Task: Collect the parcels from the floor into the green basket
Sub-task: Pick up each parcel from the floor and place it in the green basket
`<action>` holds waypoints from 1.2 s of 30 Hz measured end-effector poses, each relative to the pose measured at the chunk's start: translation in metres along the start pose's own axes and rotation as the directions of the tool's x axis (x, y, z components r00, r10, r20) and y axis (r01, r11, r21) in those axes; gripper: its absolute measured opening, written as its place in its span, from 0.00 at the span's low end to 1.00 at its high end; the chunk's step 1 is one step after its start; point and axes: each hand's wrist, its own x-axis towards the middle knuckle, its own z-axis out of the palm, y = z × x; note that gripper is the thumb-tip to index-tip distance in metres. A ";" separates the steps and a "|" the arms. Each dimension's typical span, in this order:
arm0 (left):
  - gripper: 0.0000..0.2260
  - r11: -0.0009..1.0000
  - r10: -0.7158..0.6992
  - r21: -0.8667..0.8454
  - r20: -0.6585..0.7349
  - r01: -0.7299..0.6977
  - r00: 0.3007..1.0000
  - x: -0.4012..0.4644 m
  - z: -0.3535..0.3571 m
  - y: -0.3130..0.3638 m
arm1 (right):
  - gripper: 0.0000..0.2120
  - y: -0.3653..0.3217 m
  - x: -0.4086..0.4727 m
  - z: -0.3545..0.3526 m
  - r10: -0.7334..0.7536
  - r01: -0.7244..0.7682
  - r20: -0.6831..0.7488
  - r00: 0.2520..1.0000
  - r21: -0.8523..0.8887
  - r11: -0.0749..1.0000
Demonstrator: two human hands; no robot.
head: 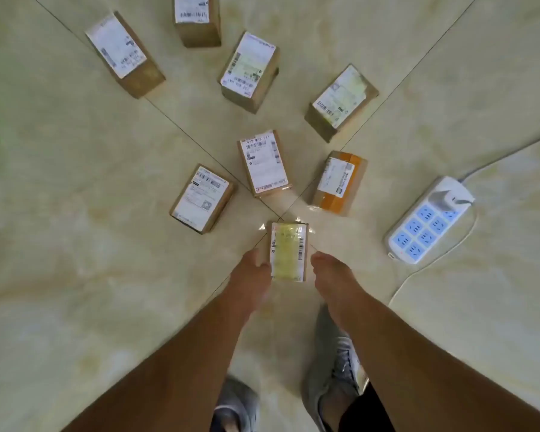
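Several brown cardboard parcels with white labels lie on the tiled floor. The nearest parcel [288,250], with a yellowish label, sits between my two hands. My left hand [250,275] touches its left side and my right hand [332,277] is at its right side, fingers hidden from above. Other parcels lie beyond: one at the left [201,198], one in the middle [264,163], one wrapped in orange tape [339,183], and more farther back [340,101], [249,71], [123,54], [197,18]. The green basket is not in view.
A white power strip [427,221] with a plugged-in adapter lies on the floor at the right, its cable curving toward me. My grey shoes [340,360] stand below my arms. Beige floor tiles [75,244] stretch to the left.
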 end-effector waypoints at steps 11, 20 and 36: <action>0.20 0.992 0.070 -0.119 0.153 -0.052 0.986 -0.002 -0.005 0.002 | 0.12 -0.009 -0.010 0.020 0.070 -0.069 -0.006 0.997 0.119 0.991; 0.16 0.958 0.221 -0.207 0.083 -0.200 0.972 -0.190 -0.146 0.045 | 0.15 -0.138 -0.216 0.008 -0.025 0.024 0.013 1.000 0.046 0.999; 0.20 0.731 0.320 -0.588 -0.152 -0.346 0.935 -0.518 -0.445 0.039 | 0.14 -0.358 -0.574 0.130 -0.351 0.392 0.206 0.913 -0.214 0.894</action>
